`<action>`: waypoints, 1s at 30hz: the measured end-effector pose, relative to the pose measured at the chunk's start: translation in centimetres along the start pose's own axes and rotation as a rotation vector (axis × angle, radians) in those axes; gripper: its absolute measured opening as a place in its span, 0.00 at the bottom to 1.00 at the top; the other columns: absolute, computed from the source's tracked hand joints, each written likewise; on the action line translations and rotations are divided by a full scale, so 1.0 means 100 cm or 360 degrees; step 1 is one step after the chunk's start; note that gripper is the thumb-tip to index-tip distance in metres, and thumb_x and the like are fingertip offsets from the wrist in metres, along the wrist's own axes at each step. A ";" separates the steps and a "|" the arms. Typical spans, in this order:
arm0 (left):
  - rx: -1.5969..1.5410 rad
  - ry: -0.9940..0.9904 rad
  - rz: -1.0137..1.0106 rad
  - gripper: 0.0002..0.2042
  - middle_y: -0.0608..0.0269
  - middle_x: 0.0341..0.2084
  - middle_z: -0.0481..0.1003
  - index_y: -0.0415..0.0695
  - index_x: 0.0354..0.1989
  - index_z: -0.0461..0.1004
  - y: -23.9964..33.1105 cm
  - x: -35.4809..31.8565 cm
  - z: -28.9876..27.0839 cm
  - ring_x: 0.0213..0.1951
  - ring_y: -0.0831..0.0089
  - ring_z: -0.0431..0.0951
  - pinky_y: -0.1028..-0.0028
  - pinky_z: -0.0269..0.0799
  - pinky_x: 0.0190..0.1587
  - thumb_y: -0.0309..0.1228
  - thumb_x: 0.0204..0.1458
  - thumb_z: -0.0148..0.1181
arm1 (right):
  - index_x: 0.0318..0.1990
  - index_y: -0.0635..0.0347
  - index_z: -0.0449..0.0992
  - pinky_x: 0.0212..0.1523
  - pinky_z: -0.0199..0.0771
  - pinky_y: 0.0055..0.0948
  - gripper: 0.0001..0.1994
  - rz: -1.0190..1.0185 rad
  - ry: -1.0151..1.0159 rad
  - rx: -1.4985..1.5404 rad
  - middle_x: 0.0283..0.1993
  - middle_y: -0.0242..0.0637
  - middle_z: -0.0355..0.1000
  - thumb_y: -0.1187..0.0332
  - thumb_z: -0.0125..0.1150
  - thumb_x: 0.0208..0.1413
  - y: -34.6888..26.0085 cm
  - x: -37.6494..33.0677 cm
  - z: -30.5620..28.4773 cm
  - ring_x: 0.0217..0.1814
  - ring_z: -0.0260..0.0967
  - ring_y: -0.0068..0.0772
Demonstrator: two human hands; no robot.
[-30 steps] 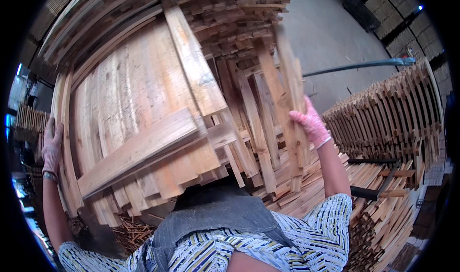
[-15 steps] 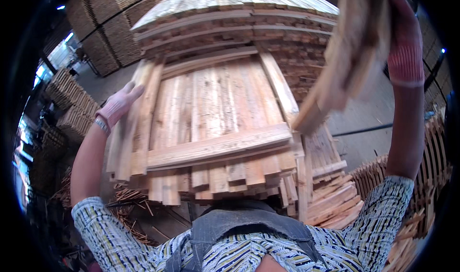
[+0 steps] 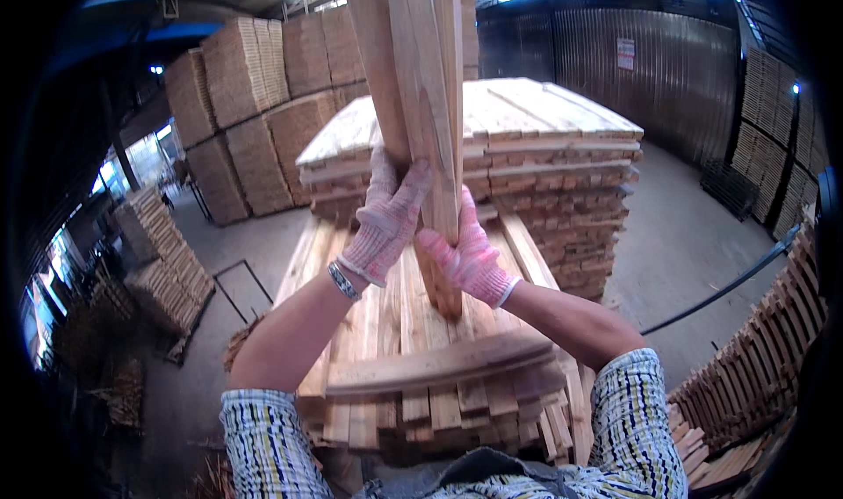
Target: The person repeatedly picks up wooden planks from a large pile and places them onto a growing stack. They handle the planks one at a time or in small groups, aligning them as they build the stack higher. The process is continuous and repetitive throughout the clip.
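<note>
Planks [image 3: 420,86], a small bundle of them, stood nearly upright in front of the person's chest, gripped near their lower end. The left hand [image 3: 386,213] was wrapped around the bundle from the left, gloved fingers [image 3: 406,202] curled across the front face. The right hand [image 3: 465,253] was clenched around the same bundle just below and to the right, thumb pressed against the wood. Both hands wore knitted work gloves, pink-tinged, and a bracelet [image 3: 341,281] sat on the left wrist.

These were rough-sawn boards, stiff and dry-looking, so they likely would not have bent in the grip. Held low like that, with most of the length rising above the hands, the bundle probably felt top-heavy and wanted to tip. The loose pieces could also slide against one another, so a tight squeeze across all of them seemed the safest hold. Splinters looked a fair risk along the raw edges, hence the gloves.

Just below the hands lay a stack of boards [image 3: 421,358] with one strip crosswise on top. Beyond the hands rose a taller pile of timber [image 3: 544,191], and further stacks [image 3: 237,104] stood off to the left.
</note>
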State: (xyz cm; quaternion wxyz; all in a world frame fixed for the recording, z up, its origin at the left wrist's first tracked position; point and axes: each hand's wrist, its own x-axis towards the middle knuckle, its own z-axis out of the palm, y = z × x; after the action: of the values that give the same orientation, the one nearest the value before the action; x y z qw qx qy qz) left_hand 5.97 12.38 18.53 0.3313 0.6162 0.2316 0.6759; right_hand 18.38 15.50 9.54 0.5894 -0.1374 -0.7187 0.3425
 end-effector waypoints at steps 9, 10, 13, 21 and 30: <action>0.0466 0.0412 -0.0946 0.25 0.56 0.46 0.74 0.41 0.58 0.65 0.040 0.013 0.003 0.44 0.66 0.78 0.65 0.81 0.46 0.49 0.64 0.53 | 0.75 0.63 0.37 0.65 0.64 0.37 0.54 0.1008 -0.0545 -0.0789 0.67 0.59 0.62 0.28 0.44 0.57 -0.099 0.024 -0.028 0.69 0.63 0.49; 0.0483 0.0392 -0.1139 0.25 0.55 0.46 0.74 0.41 0.58 0.66 0.013 0.007 -0.007 0.45 0.65 0.78 0.64 0.80 0.46 0.49 0.64 0.52 | 0.75 0.63 0.39 0.67 0.61 0.36 0.51 0.1235 -0.0582 -0.0748 0.70 0.56 0.59 0.30 0.42 0.60 -0.105 0.019 -0.027 0.71 0.60 0.47; 0.0627 0.0239 -0.1510 0.35 0.49 0.52 0.73 0.36 0.63 0.62 -0.041 -0.038 -0.018 0.50 0.60 0.77 0.59 0.75 0.50 0.55 0.59 0.54 | 0.75 0.64 0.42 0.72 0.52 0.34 0.42 0.1603 -0.0551 -0.0526 0.74 0.51 0.53 0.38 0.36 0.67 -0.063 -0.013 -0.014 0.75 0.53 0.44; 0.1512 0.0027 -0.1698 0.61 0.32 0.69 0.50 0.37 0.74 0.28 -0.055 -0.055 0.005 0.70 0.43 0.55 0.54 0.57 0.69 0.61 0.47 0.64 | 0.68 0.56 0.63 0.65 0.62 0.44 0.37 0.2045 0.0286 0.0398 0.65 0.51 0.65 0.36 0.33 0.66 0.031 -0.034 -0.013 0.63 0.65 0.46; 0.1030 0.0063 -0.1655 0.23 0.51 0.37 0.75 0.33 0.52 0.65 -0.016 -0.057 -0.015 0.30 0.69 0.79 0.70 0.81 0.31 0.32 0.50 0.63 | 0.68 0.64 0.58 0.58 0.73 0.54 0.44 0.2288 0.0112 0.0324 0.60 0.53 0.69 0.31 0.40 0.61 0.030 -0.021 -0.002 0.58 0.72 0.47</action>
State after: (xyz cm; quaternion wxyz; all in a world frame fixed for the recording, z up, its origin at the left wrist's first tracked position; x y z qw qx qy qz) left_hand 4.83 9.43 13.36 0.4094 0.4791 0.7016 0.3325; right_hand 18.48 16.48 6.04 0.2512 -0.5312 -0.3959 0.7057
